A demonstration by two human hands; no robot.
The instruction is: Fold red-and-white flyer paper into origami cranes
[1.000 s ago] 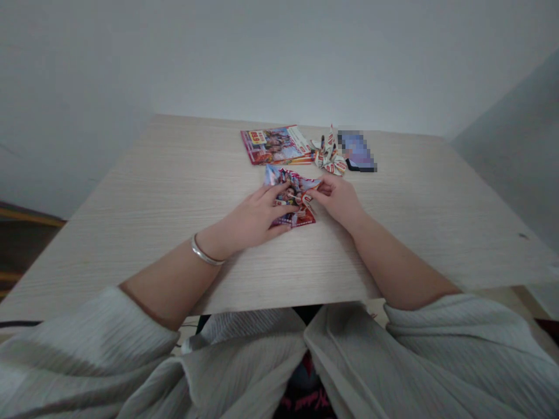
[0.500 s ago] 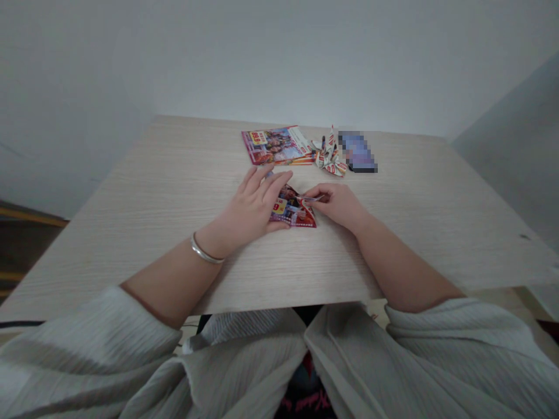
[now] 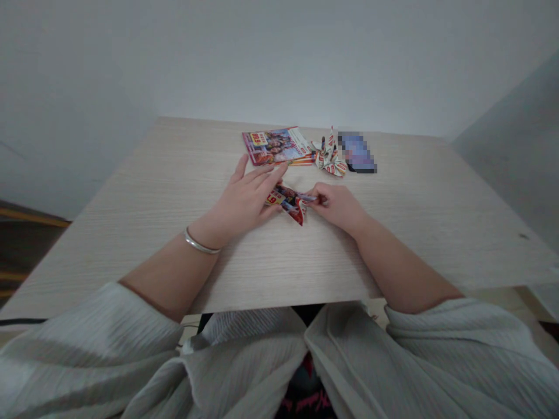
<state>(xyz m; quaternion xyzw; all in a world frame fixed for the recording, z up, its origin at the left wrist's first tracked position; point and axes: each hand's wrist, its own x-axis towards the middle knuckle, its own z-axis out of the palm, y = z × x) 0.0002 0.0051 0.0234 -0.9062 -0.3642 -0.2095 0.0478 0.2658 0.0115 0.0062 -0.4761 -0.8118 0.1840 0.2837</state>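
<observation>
A colourful printed paper (image 3: pixel 292 203), partly folded, lies on the light wooden table (image 3: pixel 174 186) in front of me. My left hand (image 3: pixel 244 201) lies flat on its left part, fingers stretched out and pointing up and right. A silver bangle sits on that wrist. My right hand (image 3: pixel 338 205) pinches the paper's right corner between thumb and fingers.
Farther back on the table lie a flat printed leaflet (image 3: pixel 275 145), a folded paper figure (image 3: pixel 329 158) and a blurred dark phone-like object (image 3: pixel 358 152). The table's near edge runs just above my lap. A grey wall stands behind.
The paper has been folded smaller and pulled into a narrower shape. My left hand slid up and left over it, fingers now spread flat. My right hand keeps its pinch.
</observation>
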